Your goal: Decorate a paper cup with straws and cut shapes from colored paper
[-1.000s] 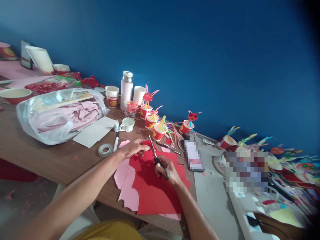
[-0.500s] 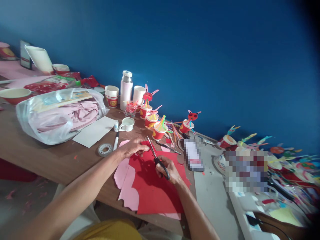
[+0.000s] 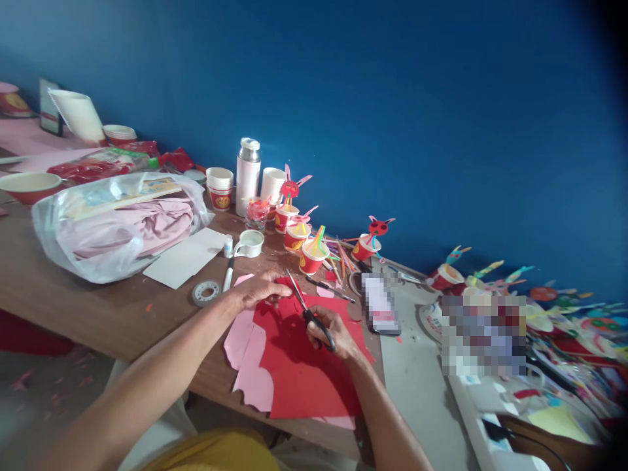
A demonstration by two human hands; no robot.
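A red paper sheet (image 3: pixel 304 373) lies on the wooden table (image 3: pixel 98 307) over pink cut paper (image 3: pixel 248 366). My right hand (image 3: pixel 333 333) grips black-handled scissors (image 3: pixel 307 309), whose blades point up-left into the red sheet's far edge. My left hand (image 3: pixel 262 289) is closed on the far corner of the red sheet, pinching it just left of the blades.
Behind the sheet stand decorated red paper cups (image 3: pixel 311 256), a white flask (image 3: pixel 248 176), a small white mug (image 3: pixel 250 243), a tape roll (image 3: pixel 206 292) and a marker (image 3: pixel 228 275). A plastic bag of pink material (image 3: pixel 118 226) lies left. Craft clutter (image 3: pixel 564 320) crowds the right.
The scissors have tipped slightly left and my right hand has shifted a little to the right along the red sheet. My left hand keeps its hold.
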